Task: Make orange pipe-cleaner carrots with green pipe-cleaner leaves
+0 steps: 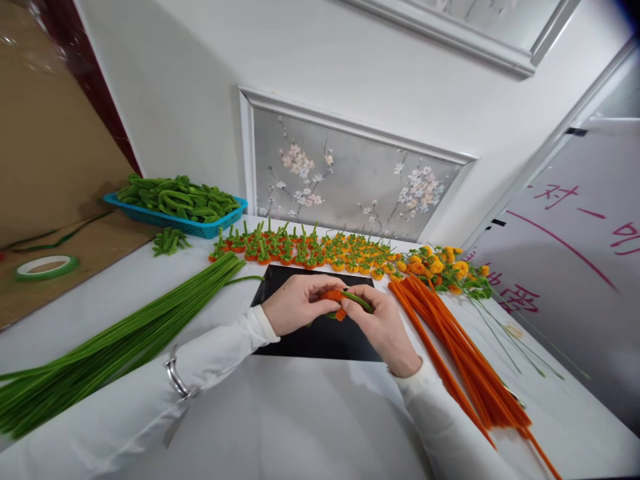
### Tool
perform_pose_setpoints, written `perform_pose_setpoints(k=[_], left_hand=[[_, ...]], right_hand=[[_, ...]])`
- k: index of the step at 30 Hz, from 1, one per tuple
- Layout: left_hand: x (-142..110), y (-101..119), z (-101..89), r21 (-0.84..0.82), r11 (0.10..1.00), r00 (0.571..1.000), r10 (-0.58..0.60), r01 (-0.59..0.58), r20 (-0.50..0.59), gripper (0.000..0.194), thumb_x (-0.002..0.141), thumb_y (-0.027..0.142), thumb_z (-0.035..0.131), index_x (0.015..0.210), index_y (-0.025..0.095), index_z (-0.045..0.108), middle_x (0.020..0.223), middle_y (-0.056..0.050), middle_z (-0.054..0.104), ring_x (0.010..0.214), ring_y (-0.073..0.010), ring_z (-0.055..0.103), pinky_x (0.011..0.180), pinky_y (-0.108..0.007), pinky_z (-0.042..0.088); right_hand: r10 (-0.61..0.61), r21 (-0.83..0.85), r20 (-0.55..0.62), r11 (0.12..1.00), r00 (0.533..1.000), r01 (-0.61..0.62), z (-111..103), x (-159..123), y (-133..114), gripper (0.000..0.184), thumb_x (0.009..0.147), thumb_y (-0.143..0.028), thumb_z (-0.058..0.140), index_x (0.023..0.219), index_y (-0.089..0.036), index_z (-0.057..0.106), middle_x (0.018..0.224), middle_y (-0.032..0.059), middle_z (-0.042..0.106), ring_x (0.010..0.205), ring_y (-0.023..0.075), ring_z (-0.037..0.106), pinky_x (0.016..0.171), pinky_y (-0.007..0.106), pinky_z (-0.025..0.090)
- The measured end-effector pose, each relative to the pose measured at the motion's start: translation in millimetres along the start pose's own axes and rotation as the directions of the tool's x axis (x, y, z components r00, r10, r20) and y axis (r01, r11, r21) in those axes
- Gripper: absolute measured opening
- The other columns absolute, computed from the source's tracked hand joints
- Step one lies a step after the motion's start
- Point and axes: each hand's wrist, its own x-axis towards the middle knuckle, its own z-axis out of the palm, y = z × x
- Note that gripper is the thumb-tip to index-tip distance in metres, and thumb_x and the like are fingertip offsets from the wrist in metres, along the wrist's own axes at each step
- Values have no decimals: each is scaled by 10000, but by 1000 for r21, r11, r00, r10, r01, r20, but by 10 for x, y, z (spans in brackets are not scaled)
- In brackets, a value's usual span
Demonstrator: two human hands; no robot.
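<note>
My left hand (296,305) pinches a small orange pipe-cleaner flower (332,295) above the black mat (320,341). From the right, my right hand (379,321) closes its fingers on the green pipe-cleaner piece (358,301) joined to that flower. Fingertips of both hands almost meet and cover part of the work. Left of the mat lies a bundle of long green pipe cleaners (135,333). To the right is a bundle of orange pipe cleaners (463,353).
Behind the mat stand rows of small orange and yellow flowers (300,250). Finished-looking yellow blooms (437,267) lie at the right. A blue basket (200,229) holds green pieces; green tape (47,267) rests on cardboard at the left.
</note>
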Motion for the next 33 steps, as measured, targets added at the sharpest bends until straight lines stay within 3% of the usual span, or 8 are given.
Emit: perform_pose_setpoints(k=[4, 8, 14, 20, 27, 33], left_hand=[[31, 32, -60, -123, 987, 989, -91, 104, 113, 228, 741, 207, 639, 944, 107, 614, 889, -75, 693, 796, -160, 658, 766, -314, 531], [46, 27, -93, -102, 987, 989, -112, 122, 96, 134, 735, 196, 643, 822, 94, 632, 730, -48, 683, 662, -126, 643, 679, -267, 527], [53, 19, -105, -176, 969, 984, -159, 170, 79, 186, 670, 156, 698, 831, 96, 626, 753, -40, 687, 677, -120, 648, 682, -250, 521], [55, 34, -127, -135, 976, 981, -158, 173, 112, 138, 665, 147, 696, 769, 88, 626, 708, -37, 683, 639, -118, 640, 658, -249, 517], [53, 35, -141, -58, 980, 971, -177, 188, 158, 130, 670, 139, 668, 782, 82, 632, 709, -46, 683, 631, -115, 632, 633, -225, 503], [22, 27, -111, 73, 991, 982, -119, 110, 145, 95, 732, 140, 578, 793, 97, 637, 699, -29, 661, 630, -108, 604, 628, -207, 480]], right_hand=[[-28, -54, 9, 998, 1000, 28, -2, -12, 9, 154, 753, -274, 562, 789, -146, 640, 682, 24, 635, 584, 128, 532, 534, 227, 430], [-44, -123, 19, 991, 999, 46, 12, -24, 24, 157, 762, -281, 556, 785, -150, 640, 655, 13, 619, 546, 116, 508, 506, 220, 406], [-116, -199, 10, 973, 993, 116, 13, -56, 10, 156, 783, -254, 536, 846, -153, 637, 716, 30, 628, 608, 137, 552, 555, 234, 438], [-206, -308, 41, 928, 978, 209, -2, -66, 30, 127, 784, -211, 523, 818, -174, 640, 729, 21, 624, 628, 134, 543, 587, 235, 437], [-174, -338, 61, 923, 983, 184, 9, -45, 34, 139, 775, -196, 513, 805, -175, 647, 707, 11, 625, 604, 124, 531, 564, 219, 421], [-157, -295, 60, 940, 986, 168, 19, -43, 55, 137, 774, -198, 523, 821, -169, 648, 729, 16, 637, 632, 134, 560, 596, 229, 441]])
